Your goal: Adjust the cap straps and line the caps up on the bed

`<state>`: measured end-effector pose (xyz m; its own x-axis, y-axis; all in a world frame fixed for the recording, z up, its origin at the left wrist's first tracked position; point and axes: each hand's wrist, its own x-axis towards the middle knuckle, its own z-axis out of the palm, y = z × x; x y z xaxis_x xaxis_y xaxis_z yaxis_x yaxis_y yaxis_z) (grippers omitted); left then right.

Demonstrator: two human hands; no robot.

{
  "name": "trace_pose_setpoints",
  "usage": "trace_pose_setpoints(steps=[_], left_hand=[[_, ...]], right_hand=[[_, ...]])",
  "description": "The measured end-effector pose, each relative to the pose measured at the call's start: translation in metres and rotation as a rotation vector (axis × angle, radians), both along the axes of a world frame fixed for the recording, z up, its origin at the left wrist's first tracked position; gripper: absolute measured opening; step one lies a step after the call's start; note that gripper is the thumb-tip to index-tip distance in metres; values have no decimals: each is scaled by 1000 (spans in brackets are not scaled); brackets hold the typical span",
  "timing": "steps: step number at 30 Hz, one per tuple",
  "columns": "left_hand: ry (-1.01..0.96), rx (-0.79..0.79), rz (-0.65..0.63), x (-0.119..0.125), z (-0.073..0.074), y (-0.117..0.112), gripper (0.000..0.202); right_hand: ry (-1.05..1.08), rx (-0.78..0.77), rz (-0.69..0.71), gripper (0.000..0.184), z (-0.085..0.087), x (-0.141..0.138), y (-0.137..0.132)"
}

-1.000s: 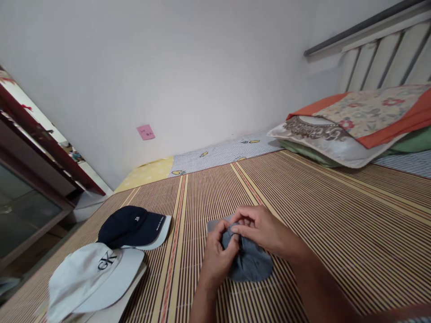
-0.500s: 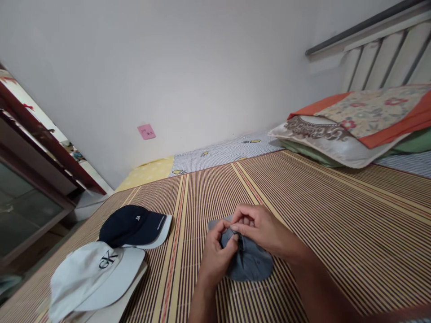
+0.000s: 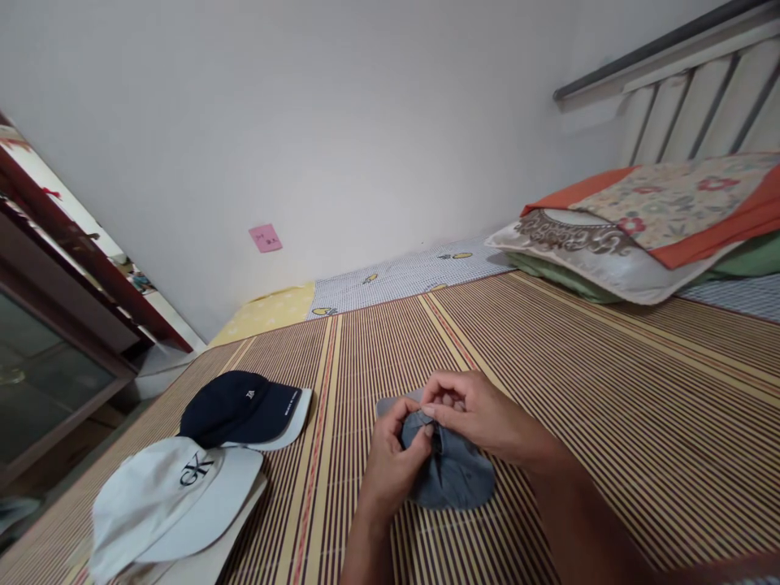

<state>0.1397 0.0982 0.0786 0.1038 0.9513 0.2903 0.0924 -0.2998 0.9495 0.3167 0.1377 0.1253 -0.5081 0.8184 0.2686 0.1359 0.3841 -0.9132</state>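
A grey-blue cap [image 3: 454, 475] lies on the striped bamboo mat [image 3: 366, 357], its brim partly showing on the far side. My left hand [image 3: 395, 455] pinches the cap's edge from the left, thumb and fingers closed on the fabric. From the right, my right hand [image 3: 472, 410] grips the same edge, its thumb and fingertips almost meeting those of the left. Just what lies between the fingertips is too small to make out. To the left rest a white cap [image 3: 152, 496] with dark letters and a navy cap [image 3: 228, 406] with a white-edged brim.
A flat pale object [image 3: 235, 528] lies under the white cap. Stacked pillows [image 3: 621, 268] with an orange floral cover [image 3: 688, 203] sit at the right rear, beside a radiator [image 3: 695, 106]. A pink note [image 3: 265, 238] sticks to the wall. A glass-panelled cabinet [image 3: 54, 374] stands at left.
Almost nothing differs. Both hands keep hold of the grey-blue cap, with a very slight shift of the fingers and fabric to the right.
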Motion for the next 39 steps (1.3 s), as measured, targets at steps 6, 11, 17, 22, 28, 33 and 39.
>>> trace_pose_setpoints(steps=[6,11,17,22,28,33,39], left_hand=[[13,13,-9,-1,-2,1,5],[-14,-11,3,-2,-5,4,10],[-119,-19,-18,-2,-5,4,15],[-302,-133,-111,-8,-3,1,29],[-462,-160,-124,-11,-4,2,25],[-470,-177,-86,-9,-3,4,28],[-456,-226,-125,-13,-5,5,35]], right_hand=[[-91,59,-76,10,3,-7,-4],[-98,86,-122,10,2,-8,-3],[-61,72,-80,10,1,-9,-2],[49,61,-118,14,-4,-7,3],[79,-38,13,22,-16,2,17],[79,-115,138,29,-26,-2,22],[194,-284,181,42,-39,-4,28]])
